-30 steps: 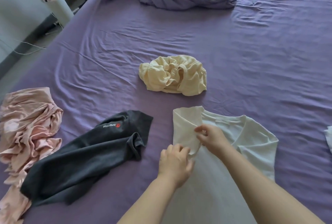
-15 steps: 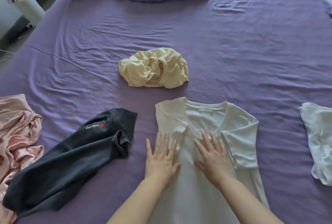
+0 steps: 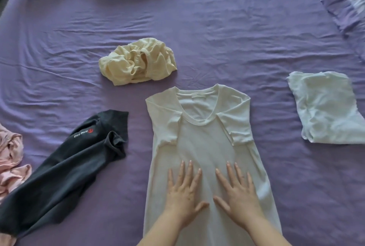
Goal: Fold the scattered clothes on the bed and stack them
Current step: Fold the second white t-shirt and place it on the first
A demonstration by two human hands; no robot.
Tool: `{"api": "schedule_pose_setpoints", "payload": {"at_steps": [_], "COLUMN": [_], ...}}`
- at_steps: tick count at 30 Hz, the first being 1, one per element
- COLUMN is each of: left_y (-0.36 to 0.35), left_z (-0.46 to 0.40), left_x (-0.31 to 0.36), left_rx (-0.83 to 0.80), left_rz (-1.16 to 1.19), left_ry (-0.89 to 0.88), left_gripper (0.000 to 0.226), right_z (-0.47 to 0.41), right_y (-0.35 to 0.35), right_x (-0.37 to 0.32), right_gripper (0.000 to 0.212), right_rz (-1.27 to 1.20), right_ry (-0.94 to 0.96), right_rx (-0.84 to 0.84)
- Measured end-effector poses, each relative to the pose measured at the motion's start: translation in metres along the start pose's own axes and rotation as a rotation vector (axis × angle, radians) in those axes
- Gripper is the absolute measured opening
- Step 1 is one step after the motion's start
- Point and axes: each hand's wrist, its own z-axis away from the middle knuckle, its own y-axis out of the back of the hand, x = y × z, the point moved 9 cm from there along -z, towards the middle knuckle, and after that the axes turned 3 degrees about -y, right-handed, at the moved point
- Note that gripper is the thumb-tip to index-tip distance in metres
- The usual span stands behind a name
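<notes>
Nothing is being gripped: the left hand (image 3: 182, 194) and the right hand (image 3: 238, 196) are being pressed flat, fingers straight and spread, onto the lower body of the cream T-shirt (image 3: 203, 143); the 2 hands are lying side by side, thumbs nearly touching. The shirt is being held face up on the purple bed sheet (image 3: 237, 38), neckline away from the person, both short sleeves already turned in over the chest; its hem is being cut off by the bottom of the view. Just left of it the dark grey garment (image 3: 65, 170) is lying unfolded; beyond the collar the pale yellow garment (image 3: 138, 61) is sitting bunched; at the left edge a pink garment (image 3: 9, 158) is crumpled; well to the right a folded white piece (image 3: 327, 107) is waiting, probably the start of the stack. Judging from here, 4 items are being left to do. The risk: as the thin fabric is being smoothed, the sleeves may be dragged open or the sheet rucked beneath; a lopsided fold would be produced, and the stack could be made to lean.
</notes>
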Motion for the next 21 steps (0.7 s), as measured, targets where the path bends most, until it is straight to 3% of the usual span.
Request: {"api": "schedule_pose_setpoints", "payload": {"at_steps": [3, 7, 10, 14, 17, 21], "left_y": [-0.010, -0.025, -0.059, -0.081, -0.077, -0.071], "left_z": [0.015, 0.047, 0.077, 0.113, 0.137, 0.151], "left_x": [0.023, 0.047, 0.066, 0.093, 0.111, 0.118], "left_rx": [0.010, -0.037, -0.165, -0.191, -0.143, 0.048], "left_rz": [0.012, 0.069, 0.119, 0.107, 0.087, 0.078], "left_ry": [0.001, 0.067, 0.066, 0.028, 0.010, 0.062], "left_gripper": [0.096, 0.095, 0.089, 0.077, 0.061, 0.050], "right_z": [0.016, 0.058, 0.102, 0.155, 0.177, 0.183], "right_y": [-0.012, -0.024, -0.038, -0.047, -0.048, -0.048], "right_x": [0.000, 0.001, 0.005, 0.005, 0.006, 0.012], "right_gripper": [0.084, 0.086, 0.087, 0.089, 0.083, 0.061], "right_rz": [-0.039, -0.072, -0.105, -0.106, -0.130, -0.161], "right_ry": [-0.025, 0.047, 0.094, 0.202, 0.250, 0.214], "right_rx": [-0.070, -0.127, -0.191, -0.145, -0.085, -0.009]}}
